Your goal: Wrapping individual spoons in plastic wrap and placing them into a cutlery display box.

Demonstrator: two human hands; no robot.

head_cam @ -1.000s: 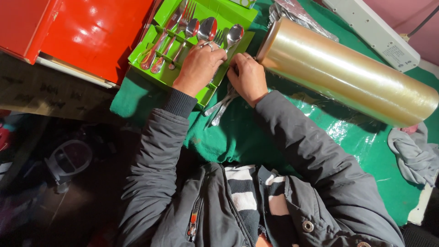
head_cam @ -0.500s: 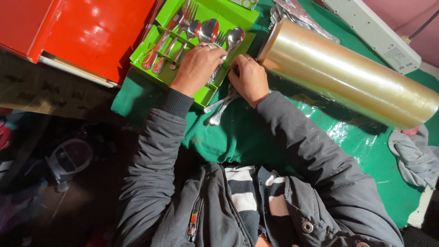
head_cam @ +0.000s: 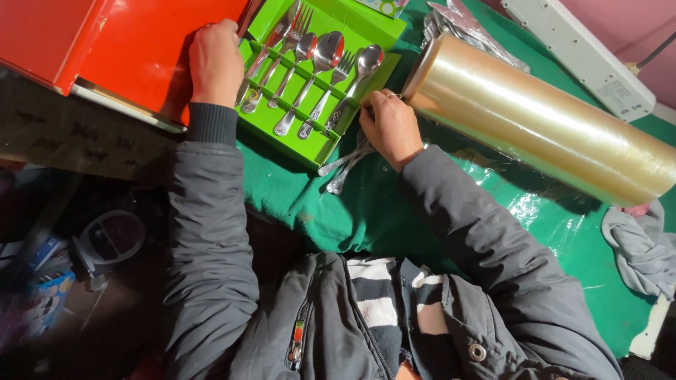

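Head view: left hand (head_cam: 215, 63) lies knuckles-up at the left edge of the green cutlery tray (head_cam: 320, 144), fingers curled over where the tray meets the red box (head_cam: 120, 42); whether they grip the tray rim or just press on it, cannot tell. Right hand (head_cam: 389, 127) sits at the tray's right edge, fingers bent down on loose cutlery (head_cam: 345, 165) whose handles stick out under the palm onto the green cloth surface (head_cam: 380, 218); looks like a grasp on the bundle, but the fingertips are hidden. Tray holds spoons (head_cam: 327, 53) and forks (head_cam: 299, 28) seated in slots, angled up-right. Big roll of clear stretch film (head_cam: 542, 119) lies just beside the right hand; white power strip (head_cam: 584, 60) beyond it; grey rag (head_cam: 641, 246) at far right. To do this well: keep the left hand bracing the tray so it doesn't slide, feed pieces one at a time, handle into the notch, bowl or tines matching the neighbours.
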